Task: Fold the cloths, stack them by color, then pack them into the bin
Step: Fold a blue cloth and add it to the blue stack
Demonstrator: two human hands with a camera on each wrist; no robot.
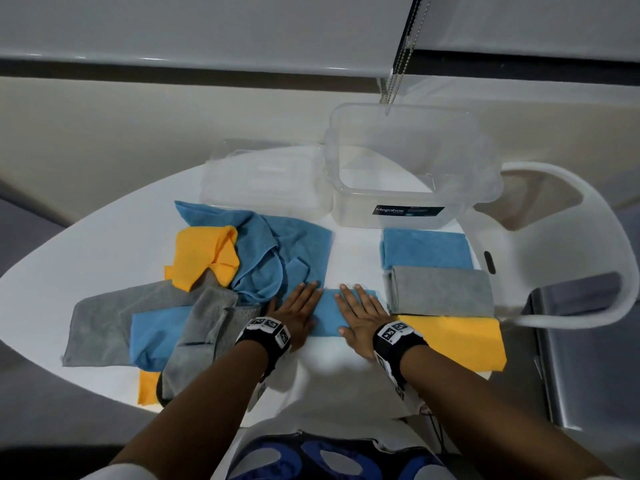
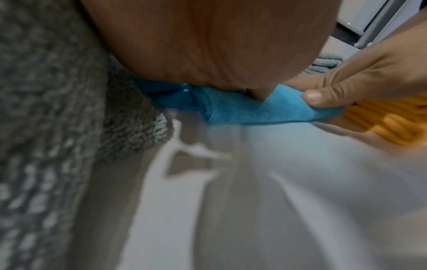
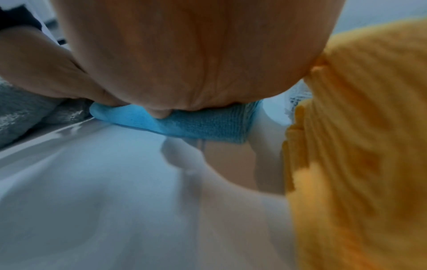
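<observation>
A folded blue cloth (image 1: 327, 311) lies near the front middle of the white table (image 1: 104, 258). My left hand (image 1: 298, 308) and right hand (image 1: 360, 313) press flat on it side by side, fingers straight. The wrist views show each palm on the blue cloth (image 2: 242, 111) (image 3: 196, 126). To the right lie folded cloths, one of each colour: blue (image 1: 427, 251), grey (image 1: 441, 294) and yellow (image 1: 457, 341). To the left is a loose heap of blue (image 1: 277, 251), yellow (image 1: 204, 254) and grey (image 1: 138, 323) cloths. The clear bin (image 1: 408, 178) stands open behind the folded cloths.
The bin's clear lid (image 1: 263, 181) lies flat to the left of the bin, behind the loose heap. A white chair (image 1: 588, 237) curves round the table's right side. Blind cords (image 1: 398, 74) hang above the bin.
</observation>
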